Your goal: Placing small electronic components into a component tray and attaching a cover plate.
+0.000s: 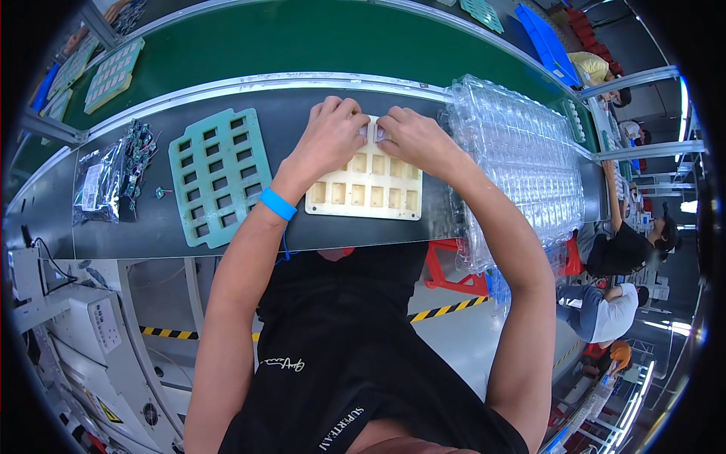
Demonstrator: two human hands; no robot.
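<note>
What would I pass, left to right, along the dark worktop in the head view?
Plastic bag, green tray, cream tray with the left hand and right hand at its far end, stack of clear plastic trays.

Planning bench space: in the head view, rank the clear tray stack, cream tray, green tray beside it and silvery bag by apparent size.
Largest: clear tray stack
Green tray and cream tray: too close to rank, the latter partly hidden
Smallest: silvery bag

Looks bright and even across the dark workbench [280, 113]; glints off clear plastic trays [522, 151] at its right end; bends strongly toward the margins.
</note>
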